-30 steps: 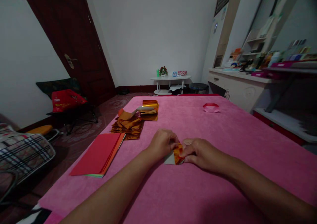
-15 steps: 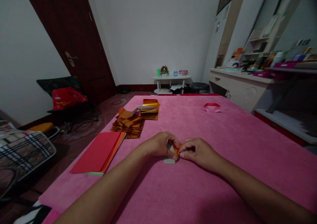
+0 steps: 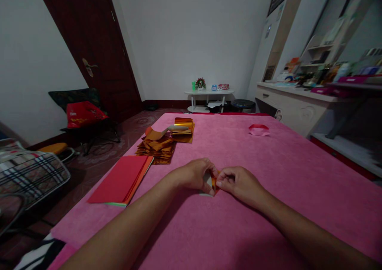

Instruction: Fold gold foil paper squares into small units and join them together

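Over the middle of the pink cloth, my left hand (image 3: 200,175) curls its fingers around a small piece of shiny orange-gold paper (image 3: 214,181). A pale grey-white card (image 3: 207,179) shows inside that grip, its lower edge close to the cloth. My right hand (image 3: 235,182) pinches the right side of the same gold paper between thumb and fingers. The two hands nearly touch, and they hide most of the paper and its folds.
Left on the pink-covered table (image 3: 292,174) are a stack of red and coloured paper (image 3: 119,179), piled gold paper (image 3: 156,148), and more gold sheets (image 3: 185,130) with a grey-handled tool (image 3: 178,128) on top. A red-pink ring-shaped band (image 3: 258,130) stands far right.
The camera view has shifted slightly. The gold paper between my fingers has turned a little, and less of the pale card shows below my left hand.
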{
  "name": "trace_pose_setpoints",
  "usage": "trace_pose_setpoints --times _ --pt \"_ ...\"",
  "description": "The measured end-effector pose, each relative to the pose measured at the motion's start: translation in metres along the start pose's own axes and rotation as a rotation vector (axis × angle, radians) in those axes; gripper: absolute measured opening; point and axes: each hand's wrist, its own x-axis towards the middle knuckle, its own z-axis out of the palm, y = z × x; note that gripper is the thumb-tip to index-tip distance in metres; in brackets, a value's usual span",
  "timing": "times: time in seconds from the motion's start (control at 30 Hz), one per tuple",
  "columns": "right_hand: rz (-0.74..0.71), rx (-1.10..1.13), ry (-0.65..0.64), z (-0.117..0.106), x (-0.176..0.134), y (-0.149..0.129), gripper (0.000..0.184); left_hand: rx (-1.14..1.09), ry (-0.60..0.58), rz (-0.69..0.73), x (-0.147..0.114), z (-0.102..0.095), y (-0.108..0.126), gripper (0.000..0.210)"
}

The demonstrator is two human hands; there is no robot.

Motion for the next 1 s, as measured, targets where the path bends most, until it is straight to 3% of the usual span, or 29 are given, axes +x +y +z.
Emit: trace_pose_setpoints --times 0.57,0.8,0.9,1.0 --pt "0.124 -0.160 0.021 0.002 0.001 -0.016 0.005 0.076 0.011 0.010 -0.002 -0.003 0.009 0.042" --pt "0.112 -0.192 0.029 0.002 0.001 -0.018 0.006 -0.146 -0.116 0.057 -0.003 -0.009 0.002 0.025" --pt "0.116 -0.196 0.034 0.002 0.001 -0.018 0.007 -0.200 -0.094 0.062 -0.002 -0.008 0.002 0.020" --pt "0.124 -0.194 0.037 0.002 0.001 -0.018 0.006 -0.164 -0.060 0.016 -0.001 -0.004 0.004 0.032"
